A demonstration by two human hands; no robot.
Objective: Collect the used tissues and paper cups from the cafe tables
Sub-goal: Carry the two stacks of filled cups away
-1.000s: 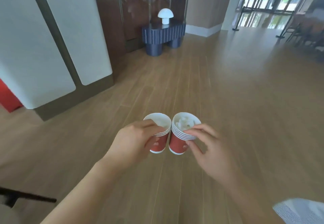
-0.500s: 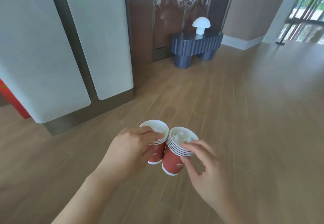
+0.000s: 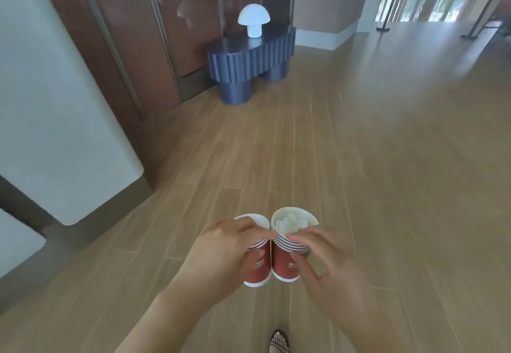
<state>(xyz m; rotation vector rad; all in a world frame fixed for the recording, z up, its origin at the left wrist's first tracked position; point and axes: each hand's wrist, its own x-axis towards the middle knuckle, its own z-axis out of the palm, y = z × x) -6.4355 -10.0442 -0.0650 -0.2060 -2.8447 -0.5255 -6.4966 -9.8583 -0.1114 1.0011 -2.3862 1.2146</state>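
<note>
We held two stacks of red paper cups side by side, their rims touching, above the wooden floor (image 3: pixel 359 145). Our left hand (image 3: pixel 221 256) had its grip closed around the left cup stack (image 3: pixel 258 268); our right hand (image 3: pixel 331 275) pinched the right cup stack (image 3: pixel 284 264) at its banded rims, about five nested. White crumpled tissues (image 3: pixel 290 221) filled the right stack's top cup. Open floor stretched ahead and to the right. A white panelled wall (image 3: pixel 55 103) edged the left, and a blue console (image 3: pixel 249 56) with one mushroom lamp (image 3: pixel 253 19) stood well ahead.
</note>
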